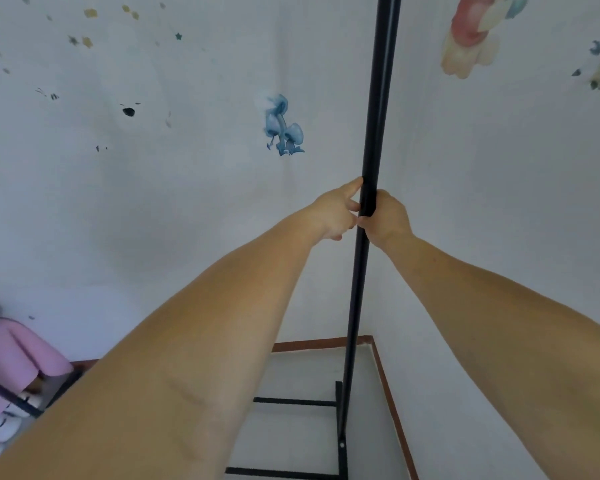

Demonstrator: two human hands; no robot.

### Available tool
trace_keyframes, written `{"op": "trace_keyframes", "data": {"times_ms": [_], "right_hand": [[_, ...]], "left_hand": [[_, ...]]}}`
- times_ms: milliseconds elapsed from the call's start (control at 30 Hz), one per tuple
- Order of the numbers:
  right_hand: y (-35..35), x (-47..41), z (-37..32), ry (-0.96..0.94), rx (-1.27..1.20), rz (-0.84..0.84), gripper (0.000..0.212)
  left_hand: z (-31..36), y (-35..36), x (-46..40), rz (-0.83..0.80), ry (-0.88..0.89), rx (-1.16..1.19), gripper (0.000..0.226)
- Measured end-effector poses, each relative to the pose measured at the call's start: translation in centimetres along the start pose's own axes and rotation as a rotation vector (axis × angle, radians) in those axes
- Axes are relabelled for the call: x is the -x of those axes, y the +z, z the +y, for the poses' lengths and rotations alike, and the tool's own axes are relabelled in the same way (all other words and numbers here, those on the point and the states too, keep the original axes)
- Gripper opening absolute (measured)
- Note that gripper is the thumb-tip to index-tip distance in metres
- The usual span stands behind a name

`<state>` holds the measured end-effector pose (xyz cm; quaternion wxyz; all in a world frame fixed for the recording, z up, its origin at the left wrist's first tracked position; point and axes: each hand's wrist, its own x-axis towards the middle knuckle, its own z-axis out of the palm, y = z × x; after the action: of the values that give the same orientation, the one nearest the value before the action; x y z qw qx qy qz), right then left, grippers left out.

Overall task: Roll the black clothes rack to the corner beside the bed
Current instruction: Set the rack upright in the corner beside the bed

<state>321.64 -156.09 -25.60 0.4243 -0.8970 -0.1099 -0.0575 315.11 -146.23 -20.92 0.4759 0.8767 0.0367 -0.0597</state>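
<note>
The black clothes rack (378, 98) shows as one upright black pole running from the top of the view down to its black base bars near the floor. My left hand (333, 213) touches the pole from the left, thumb up along it and fingers partly curled. My right hand (387, 216) is wrapped around the pole from the right at the same height. The rack stands close in front of the room corner (373, 337), where two white walls meet. The rack's wheels are hidden.
White walls carry cartoon stickers (284, 128). A brown skirting board (388, 393) edges the pale floor (298, 375) along both walls. At the lower left lies the bed (11, 362) with pink bedding and a dark frame bar.
</note>
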Motion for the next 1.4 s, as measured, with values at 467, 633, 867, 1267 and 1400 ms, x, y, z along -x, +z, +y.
{"op": "trace_keyframes", "data": {"times_ms": [467, 633, 867, 1267, 1400], "right_hand": [[2.2, -11.8, 0.1, -0.050, -0.046, -0.090, 0.037], [3.4, -15.7, -0.1, -0.080, -0.031, -0.104, 0.036], [5.1, -19.8, -0.2, -0.122, -0.022, -0.126, 0.037], [5.8, -21.1, 0.0, -0.113, 0.009, -0.124, 0.036], [5.3, -19.5, 0.1, -0.101, 0.030, -0.140, 0.037]], "left_hand": [[-0.5, -4.1, -11.4, 0.076, -0.034, -0.021, 0.075], [-0.8, -5.5, -14.8, 0.120, -0.046, -0.088, 0.074], [-1.9, -6.1, -18.0, 0.158, -0.080, -0.096, 0.074], [-3.1, -5.9, -19.1, 0.143, -0.101, -0.177, 0.072], [-3.2, -5.6, -17.7, 0.122, -0.070, -0.190, 0.071]]}}
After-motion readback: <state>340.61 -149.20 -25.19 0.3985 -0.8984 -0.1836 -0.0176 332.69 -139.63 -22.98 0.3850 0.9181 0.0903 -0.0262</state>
